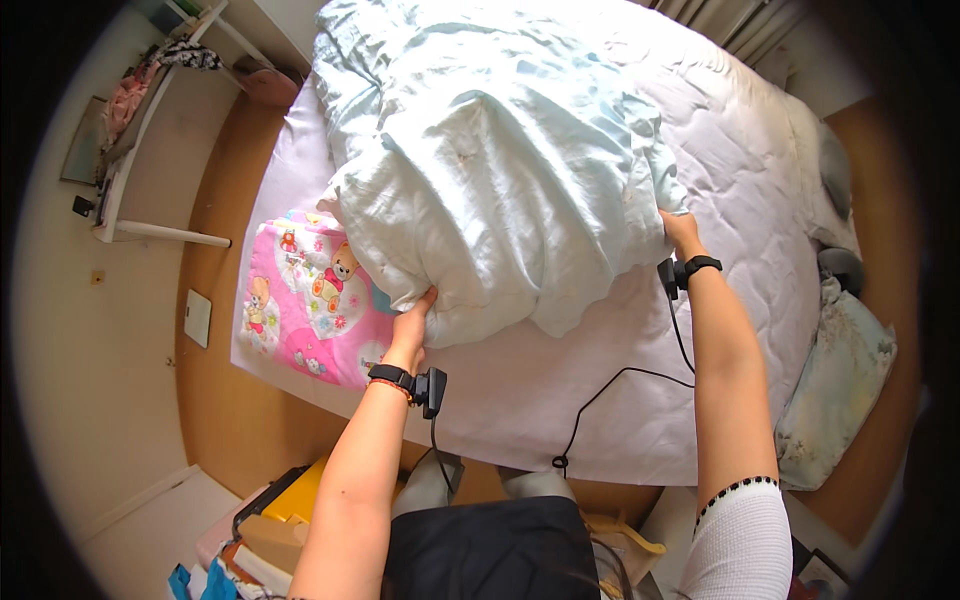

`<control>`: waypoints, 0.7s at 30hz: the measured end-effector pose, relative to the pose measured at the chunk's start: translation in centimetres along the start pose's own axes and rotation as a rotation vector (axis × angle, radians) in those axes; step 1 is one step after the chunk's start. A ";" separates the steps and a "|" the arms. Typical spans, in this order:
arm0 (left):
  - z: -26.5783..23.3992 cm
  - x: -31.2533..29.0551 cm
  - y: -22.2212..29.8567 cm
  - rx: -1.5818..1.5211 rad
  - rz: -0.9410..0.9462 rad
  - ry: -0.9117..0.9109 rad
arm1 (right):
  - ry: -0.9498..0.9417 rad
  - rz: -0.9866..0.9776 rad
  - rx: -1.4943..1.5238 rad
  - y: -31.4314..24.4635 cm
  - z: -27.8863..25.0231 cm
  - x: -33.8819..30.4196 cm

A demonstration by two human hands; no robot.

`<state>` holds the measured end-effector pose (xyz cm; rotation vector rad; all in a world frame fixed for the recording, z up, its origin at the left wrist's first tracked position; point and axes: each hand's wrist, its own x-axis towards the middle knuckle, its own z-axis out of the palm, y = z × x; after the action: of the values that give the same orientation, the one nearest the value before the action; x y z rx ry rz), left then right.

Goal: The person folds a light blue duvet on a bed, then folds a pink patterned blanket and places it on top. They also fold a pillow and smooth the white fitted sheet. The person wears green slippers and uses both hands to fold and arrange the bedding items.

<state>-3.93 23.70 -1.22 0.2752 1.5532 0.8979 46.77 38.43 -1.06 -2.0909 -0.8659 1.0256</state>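
Observation:
A rumpled pale blue quilt (500,190) spreads over the far part of the bed, its near edge lifted in loose folds. My left hand (410,325) is closed on the near left corner, thumb on top of the cloth. At the near right corner, my right hand (684,235) grips the same quilt; its fingertips are partly hidden by fabric. Just left of my left hand lies a folded pink blanket (310,300) with a teddy bear print, partly under the quilt. A pale lilac padded sheet (740,200) covers the bed beneath.
Black cables run from the wrist-strapped devices (432,392), one across the sheet. A floral pillow (838,385) rests beyond the bed's right edge. A white desk (165,235) stands along the left wall. A yellow box (297,490) and other items crowd the floor near my left side.

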 end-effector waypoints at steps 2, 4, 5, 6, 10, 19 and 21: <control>0.3 -1.5 1.7 0.010 0.037 0.016 | 0.030 -0.071 -0.024 -1.6 -0.8 -2.1; 1.4 -4.0 4.2 0.026 0.116 0.025 | 0.039 -0.125 -0.080 -5.0 -2.4 -3.8; 2.3 -5.7 5.8 0.029 0.196 0.029 | 0.051 -0.133 -0.100 -7.2 -3.6 -4.7; 3.0 -7.9 7.8 0.028 0.254 0.038 | 0.070 -0.218 -0.040 -9.5 -4.9 -5.9; 5.9 -18.3 16.8 0.020 0.594 0.006 | 0.094 -0.458 0.023 -19.0 -11.0 -10.7; 4.9 -44.0 10.5 0.124 0.531 -0.338 | 0.134 -0.547 0.279 -14.7 -38.4 -30.8; 4.4 -47.9 4.5 0.285 0.513 -0.411 | 0.213 -0.450 0.249 -8.9 -42.6 -34.9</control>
<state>8.95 -2.34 37.36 1.0339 1.2343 0.9316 63.29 5.48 40.80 -1.6574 -0.9841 0.6232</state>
